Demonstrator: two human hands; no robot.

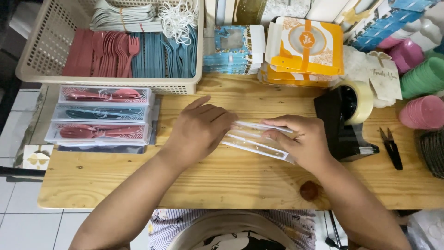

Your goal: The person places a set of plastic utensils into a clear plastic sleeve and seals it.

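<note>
- Across the lower and middle frame: wooden table, pale planks, one dark knot near the front edge at lower right.
- Upper left: beige plastic basket with latticed walls, holding rows of pink and blue plastic cutlery, white cutlery and a bundle of white ties.
- Upper centre to right: stack of flat orange-and-white cartons, with a smaller stack of blue cartons just beside it on the left.
- Left of centre, below the basket: three packed cutlery sleeves, laid in a column, two with pink pieces and one with dark blue.
- Right of centre: black tape dispenser carrying a roll of clear tape.
- Centre: left hand, fingers together, pressed flat on the left end of the white sleeve.
- Centre, slightly right: right hand, thumb and fingers closed on the sleeve's right end.
- Centre, between both hands: white sleeve, flat, just above the tabletop.
- Right edge: small black snips, lying on the table, apart from the dispenser.
</note>
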